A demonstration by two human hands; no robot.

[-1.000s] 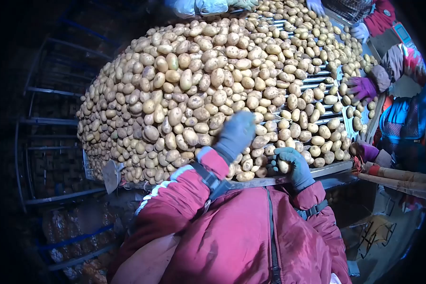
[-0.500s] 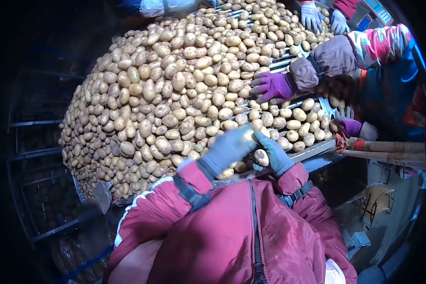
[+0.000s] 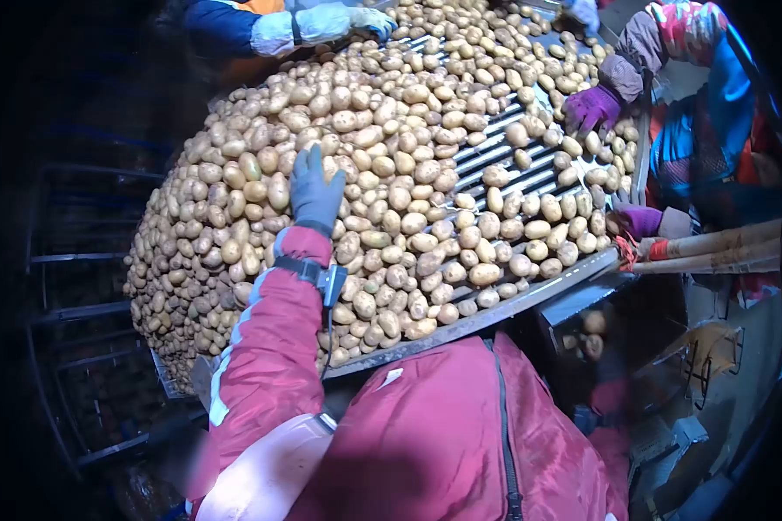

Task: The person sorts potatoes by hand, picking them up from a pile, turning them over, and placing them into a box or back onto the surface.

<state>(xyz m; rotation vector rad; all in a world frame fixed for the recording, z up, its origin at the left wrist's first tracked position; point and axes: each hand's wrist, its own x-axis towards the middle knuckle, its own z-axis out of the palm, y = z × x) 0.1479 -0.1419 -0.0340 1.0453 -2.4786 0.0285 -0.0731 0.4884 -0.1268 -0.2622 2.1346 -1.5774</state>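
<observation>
My left hand (image 3: 316,189), in a blue-grey glove, reaches out over the big heap of potatoes (image 3: 382,165). Its fingers are extended and rest on the potatoes near the middle of the heap, with nothing seen in its grasp. My right hand does not show; the right sleeve (image 3: 611,434) hangs low in the dark at my side, near a dark bin (image 3: 573,317) with a few potatoes inside.
Slatted metal bars (image 3: 504,161) show between the potatoes. A metal edge (image 3: 487,317) runs along my side. At the right a co-worker's purple-gloved hands (image 3: 593,108) touch potatoes; another person's pale-gloved hand (image 3: 372,21) is at the top. Wrapped poles (image 3: 712,250) jut in at right.
My hands have parted: the left moved up and left onto the heap, the right dropped out of sight low at the right. The co-worker's purple-gloved hand moved away up and right, and more bars show.
</observation>
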